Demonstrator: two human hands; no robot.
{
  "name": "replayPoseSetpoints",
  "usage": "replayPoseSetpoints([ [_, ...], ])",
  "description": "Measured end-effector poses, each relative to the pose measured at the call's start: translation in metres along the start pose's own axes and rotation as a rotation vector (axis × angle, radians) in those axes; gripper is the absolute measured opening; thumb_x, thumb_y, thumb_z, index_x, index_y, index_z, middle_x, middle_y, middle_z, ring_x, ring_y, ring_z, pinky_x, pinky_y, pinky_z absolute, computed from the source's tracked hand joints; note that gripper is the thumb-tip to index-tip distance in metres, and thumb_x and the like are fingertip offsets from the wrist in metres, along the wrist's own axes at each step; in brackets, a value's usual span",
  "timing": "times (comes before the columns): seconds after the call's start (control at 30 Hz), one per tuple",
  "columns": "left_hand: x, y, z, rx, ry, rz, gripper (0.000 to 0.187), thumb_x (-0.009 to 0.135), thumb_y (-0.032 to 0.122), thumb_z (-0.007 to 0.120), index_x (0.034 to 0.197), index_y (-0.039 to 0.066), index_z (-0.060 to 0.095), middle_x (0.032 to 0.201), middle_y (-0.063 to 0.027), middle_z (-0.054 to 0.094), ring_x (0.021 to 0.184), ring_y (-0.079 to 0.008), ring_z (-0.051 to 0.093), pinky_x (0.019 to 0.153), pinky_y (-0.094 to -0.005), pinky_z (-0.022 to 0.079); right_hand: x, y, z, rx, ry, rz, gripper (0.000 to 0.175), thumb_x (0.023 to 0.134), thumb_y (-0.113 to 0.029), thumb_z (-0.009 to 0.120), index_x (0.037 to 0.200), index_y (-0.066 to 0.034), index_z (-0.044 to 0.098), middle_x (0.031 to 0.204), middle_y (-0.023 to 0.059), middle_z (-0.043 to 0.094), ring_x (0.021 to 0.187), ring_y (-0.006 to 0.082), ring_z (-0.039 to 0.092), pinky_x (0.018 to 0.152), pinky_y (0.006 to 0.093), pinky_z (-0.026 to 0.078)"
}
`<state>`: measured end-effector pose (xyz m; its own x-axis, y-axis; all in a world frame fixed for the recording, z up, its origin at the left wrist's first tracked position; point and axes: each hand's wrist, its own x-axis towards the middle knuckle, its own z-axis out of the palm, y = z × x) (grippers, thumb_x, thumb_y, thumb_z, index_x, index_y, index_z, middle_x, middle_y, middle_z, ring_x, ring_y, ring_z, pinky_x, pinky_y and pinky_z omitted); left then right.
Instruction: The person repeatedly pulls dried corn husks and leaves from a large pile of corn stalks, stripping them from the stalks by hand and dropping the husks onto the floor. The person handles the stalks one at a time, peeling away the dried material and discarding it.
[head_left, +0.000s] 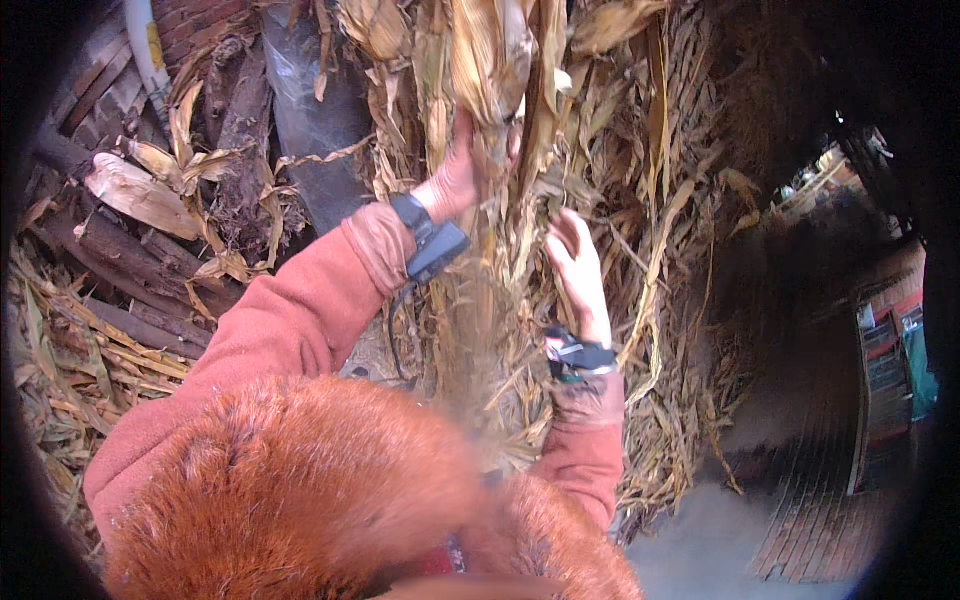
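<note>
My left hand (457, 176) grips a bundle of dried corn stalks just below a large pale husk (480, 67); some of its fingers are hidden behind the stalks. To the right and a little lower, my right hand (577, 262) is raised against the dry corn leaves (622, 187), its fingers partly spread and curled. Whether its fingertips touch a leaf I cannot tell. Both wrists carry dark straps, the left one with a black box on it.
Rough logs (150, 262) and loose husks lie at the left, beside a grey plastic-wrapped surface (315, 127). A white pipe (146, 49) stands against brickwork at the upper left. Dry stalks rise close in front of me. Brick paving (817, 517) and a building front show at the right.
</note>
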<state>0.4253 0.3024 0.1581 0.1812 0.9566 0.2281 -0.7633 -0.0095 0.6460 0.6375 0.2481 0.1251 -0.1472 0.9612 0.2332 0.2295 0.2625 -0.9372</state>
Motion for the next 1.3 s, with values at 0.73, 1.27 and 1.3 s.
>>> replayPoseSetpoints([
  [0.73,-0.045,0.096,0.005,0.240,-0.099,0.558,0.040,0.093,0.033,0.048,0.118,0.002,0.051,0.111,-0.0032,0.057,0.099,-0.0063,0.052,0.086,-0.0232,0.042,0.090,-0.150,0.139,0.653,-0.102,-0.213,0.032,0.090,-0.013,0.045,0.115,0.0062,0.051,0.104,0.0096,0.059,0.089,0.0175,0.058,0.078,0.0296,0.046],
  [1.27,-0.038,0.103,0.023,0.253,0.147,0.492,0.043,0.091,0.041,0.049,0.087,0.000,0.061,0.080,-0.0048,0.061,0.073,-0.0111,0.053,0.071,-0.0272,0.044,0.080,-0.137,0.153,1.073,-0.047,-0.178,0.050,0.094,-0.038,0.036,0.125,0.0007,0.043,0.120,0.0128,0.052,0.107,0.0247,0.052,0.094,0.0368,0.040],
  [1.3,-0.036,0.103,0.019,0.358,0.173,0.535,0.046,0.091,0.043,0.048,0.084,0.000,0.061,0.076,-0.0050,0.061,0.070,-0.0113,0.052,0.068,-0.0276,0.043,0.074,-0.140,0.153,1.050,-0.069,-0.239,0.050,0.094,-0.039,0.035,0.126,-0.0008,0.043,0.120,0.0133,0.052,0.108,0.0267,0.051,0.096,0.0384,0.038],
])
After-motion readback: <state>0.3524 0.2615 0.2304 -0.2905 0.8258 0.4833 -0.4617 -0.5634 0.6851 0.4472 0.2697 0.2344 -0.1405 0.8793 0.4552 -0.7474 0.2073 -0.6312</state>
